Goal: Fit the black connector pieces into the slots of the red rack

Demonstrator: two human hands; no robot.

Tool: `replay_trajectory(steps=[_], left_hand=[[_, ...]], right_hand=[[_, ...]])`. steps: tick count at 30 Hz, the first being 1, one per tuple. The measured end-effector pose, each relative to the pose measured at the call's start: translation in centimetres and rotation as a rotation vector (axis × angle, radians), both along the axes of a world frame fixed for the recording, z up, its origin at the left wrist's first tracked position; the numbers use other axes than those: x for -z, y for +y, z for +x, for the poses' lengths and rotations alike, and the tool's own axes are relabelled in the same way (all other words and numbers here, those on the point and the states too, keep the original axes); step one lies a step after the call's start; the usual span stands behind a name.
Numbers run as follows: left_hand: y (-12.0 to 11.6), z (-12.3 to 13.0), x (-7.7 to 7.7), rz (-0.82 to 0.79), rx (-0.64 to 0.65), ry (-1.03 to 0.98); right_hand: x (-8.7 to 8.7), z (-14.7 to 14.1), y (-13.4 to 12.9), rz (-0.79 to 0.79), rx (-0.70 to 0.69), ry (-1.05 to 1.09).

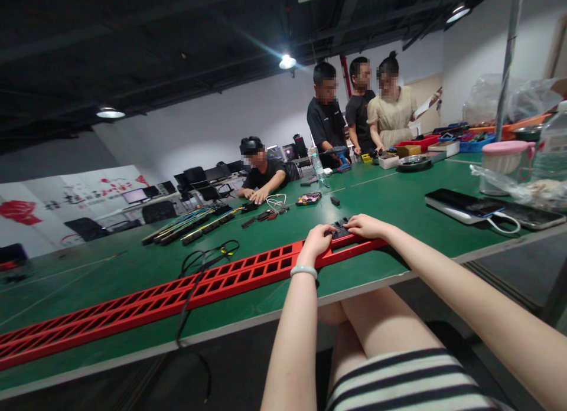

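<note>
On the green table, a long red slotted rail (248,273) runs from the left edge of the view to my hands. At its right end sits a small black block-like part (339,227), whose exact kind I cannot make out. My left hand (317,243), with a pale bangle at the wrist, grips the left side of this part. Fingers bent, my right hand (368,227) holds its right side. The undersides of the part and some fingertips are hidden. A black cable (193,293) lies across the rail and hangs over the table's front edge.
Beyond the rail lie bundled dark strips (208,225), white cable (277,204) and a small black block (335,201). At right are phones (465,203) and a pink-lidded cup (505,163). A seated person (266,173) and three standing people work across the table.
</note>
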State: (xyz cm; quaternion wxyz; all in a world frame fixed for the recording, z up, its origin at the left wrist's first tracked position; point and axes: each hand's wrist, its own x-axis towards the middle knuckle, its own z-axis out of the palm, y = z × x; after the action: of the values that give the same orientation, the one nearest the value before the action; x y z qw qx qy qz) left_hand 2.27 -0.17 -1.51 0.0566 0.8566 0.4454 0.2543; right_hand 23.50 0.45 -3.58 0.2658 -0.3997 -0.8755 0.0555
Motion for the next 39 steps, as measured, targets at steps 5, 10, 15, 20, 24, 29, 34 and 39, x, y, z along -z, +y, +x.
replay_trajectory(steps=[5,10,15,20,24,29,34,39], left_hand=[[-0.5,0.2,-0.6,0.085,0.006,-0.051],[-1.2,0.3,-1.5,0.202,-0.041,-0.134],[-1.4,0.4,-1.4,0.165,-0.104,-0.286],[-0.6,0.6,-0.6,0.152,-0.068,-0.439],[0.1,0.5,-0.2,0.163,-0.069,-0.487],[0.0,0.4,-0.3,0.207,-0.043,-0.44],[-0.6,0.8,-0.6,0.126,0.057,-0.433],[-1.3,1.4,-0.7,-0.025,0.136,-0.455]], right_hand=[[-0.2,-0.1,-0.4,0.004,0.016,0.002],[-0.4,-0.3,-0.8,0.015,0.054,0.039],[-0.6,-0.3,-1.3,0.052,0.08,0.078],[-1.0,-0.5,-1.9,0.098,0.094,0.078],[-1.2,-0.5,-2.2,0.1,0.107,0.077],[-1.2,-0.6,-2.2,0.097,0.12,0.079],[-1.4,-0.6,-2.6,0.136,0.141,0.076],[-2.0,-1.5,-3.5,0.273,0.111,0.084]])
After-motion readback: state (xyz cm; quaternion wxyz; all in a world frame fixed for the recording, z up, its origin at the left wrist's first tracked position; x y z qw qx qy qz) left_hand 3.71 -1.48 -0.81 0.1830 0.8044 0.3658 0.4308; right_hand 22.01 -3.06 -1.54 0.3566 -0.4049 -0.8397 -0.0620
